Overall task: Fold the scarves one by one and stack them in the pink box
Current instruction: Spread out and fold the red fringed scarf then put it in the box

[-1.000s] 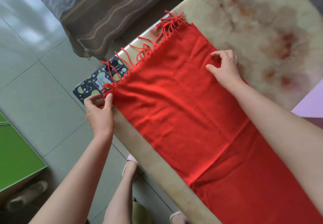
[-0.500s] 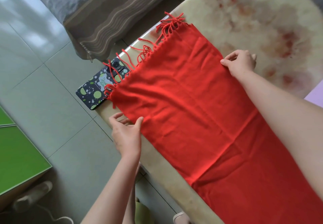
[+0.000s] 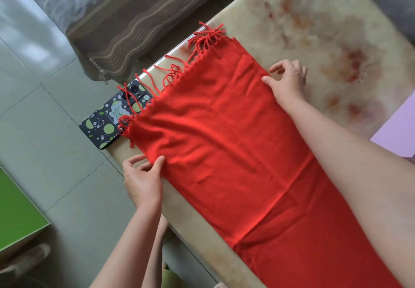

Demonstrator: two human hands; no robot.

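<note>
Overlapping a green-dotted dark phone (image 3: 107,126) at the corner of the cream marble-patterned table (image 3: 325,29): twisted red tassels (image 3: 170,74). Pale pink box (image 3: 397,135) at right, only a corner visible, contents unseen. Red fabric scarf (image 3: 235,153) lies flat on the table, lightly creased. Left hand (image 3: 143,175) pinches its near edge, right hand (image 3: 289,81) its far edge.
</note>
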